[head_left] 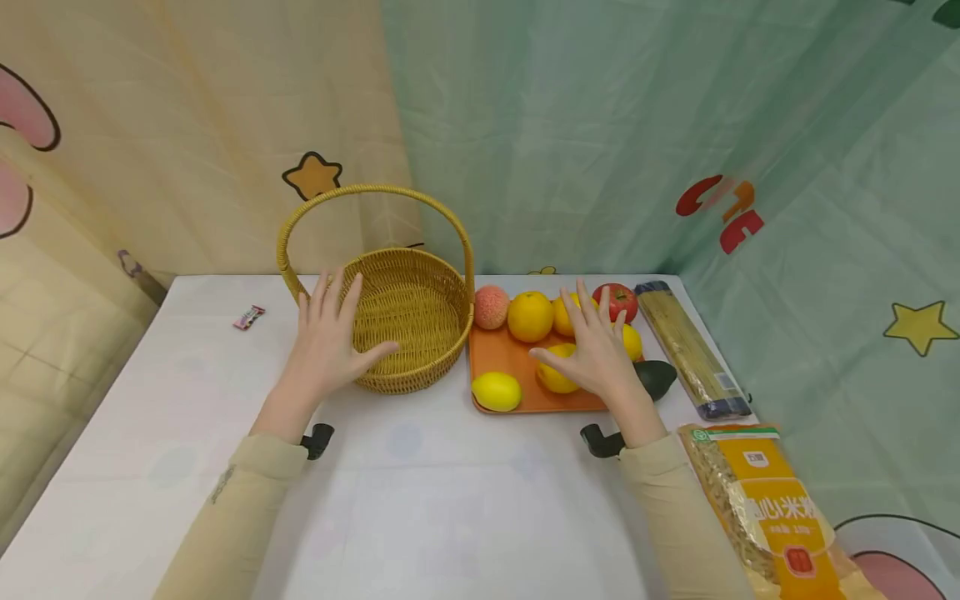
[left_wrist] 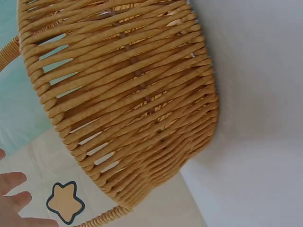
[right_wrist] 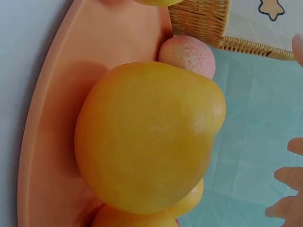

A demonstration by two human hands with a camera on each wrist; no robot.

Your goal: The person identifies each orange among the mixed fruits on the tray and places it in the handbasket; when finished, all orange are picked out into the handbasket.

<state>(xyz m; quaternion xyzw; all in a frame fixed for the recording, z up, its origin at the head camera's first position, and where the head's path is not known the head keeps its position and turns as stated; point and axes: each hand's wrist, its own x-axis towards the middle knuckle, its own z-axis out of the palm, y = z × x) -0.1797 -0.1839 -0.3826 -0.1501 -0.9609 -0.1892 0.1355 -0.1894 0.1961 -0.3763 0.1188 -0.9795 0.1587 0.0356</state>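
Observation:
My left hand (head_left: 326,342) is spread with straight fingers over the left side of a woven basket (head_left: 408,312); in the left wrist view its fingertips (left_wrist: 13,189) stand apart from the basket's wall (left_wrist: 128,94). My right hand (head_left: 592,350) is spread above an orange tray (head_left: 517,358) and holds nothing. On and around the tray are a lemon (head_left: 497,392), a pink peach (head_left: 491,307), several round orange-yellow fruits (head_left: 530,317), a red apple (head_left: 617,302) and a dark green fruit (head_left: 656,379). One yellow fruit (right_wrist: 147,137) fills the middle of the right wrist view.
A small wrapped candy (head_left: 249,317) lies left of the basket on the white table (head_left: 450,517). To the right of the tray are a long pack of noodles (head_left: 690,350) and a large orange-and-clear food bag (head_left: 772,508). Patterned curtains (head_left: 555,125) hang behind the table.

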